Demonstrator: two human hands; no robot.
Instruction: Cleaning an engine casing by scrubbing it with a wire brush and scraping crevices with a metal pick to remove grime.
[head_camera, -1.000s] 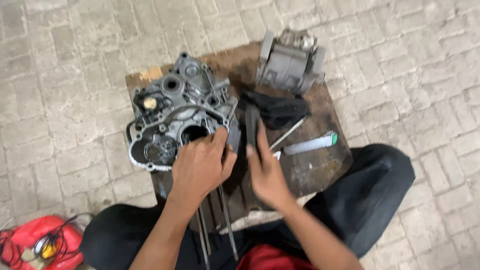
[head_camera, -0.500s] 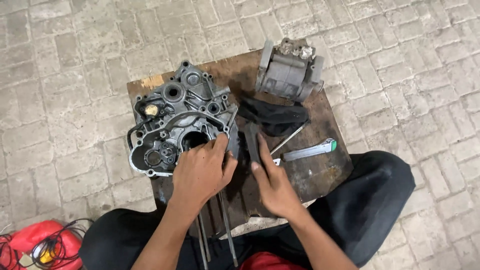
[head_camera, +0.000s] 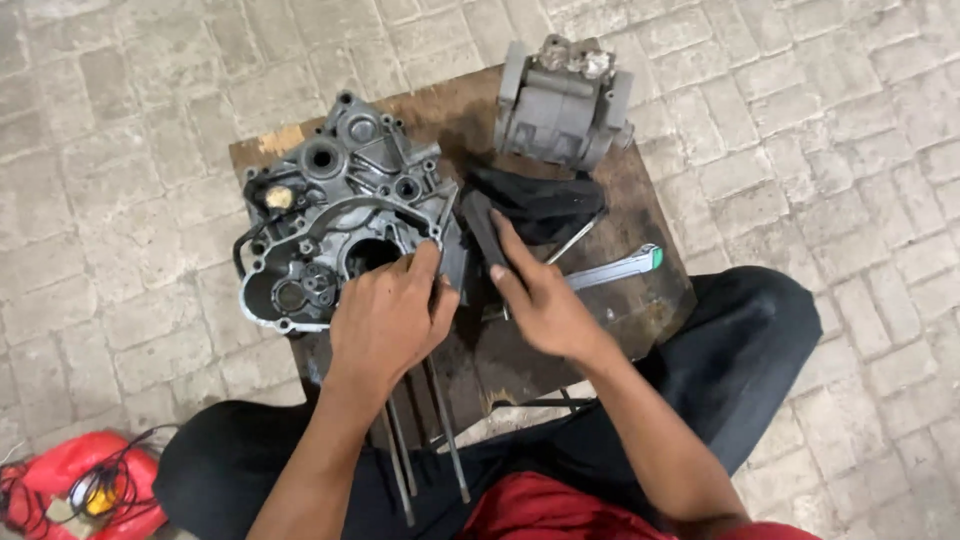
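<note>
Left hand (head_camera: 388, 318): palm down, fingers (head_camera: 425, 262) close together and curled over the near right rim of the engine crankcase half (head_camera: 335, 215), resting on it rather than pinching anything.

Right hand (head_camera: 540, 300): fingers (head_camera: 505, 235) stretched out and pressed together, lying flat on a dark narrow piece (head_camera: 480, 228) that stands just beside the crankcase's right edge; whether the thumb closes around it cannot be told.

The crankcase half lies flat, open side up, on the left part of the wooden worktop (head_camera: 655, 300), overhanging its left edge. A black cloth (head_camera: 545, 205) lies crumpled just past the right hand, toward the far edge. A grey cylinder block (head_camera: 563, 105) stands at the far right corner. A flat wrench with a green tip (head_camera: 615, 268) lies near the right edge. Long steel rods (head_camera: 440, 420) stick out over the near edge, between the person's knees. A red tool (head_camera: 75, 480) with cable sits on the paved floor, well apart.
</note>
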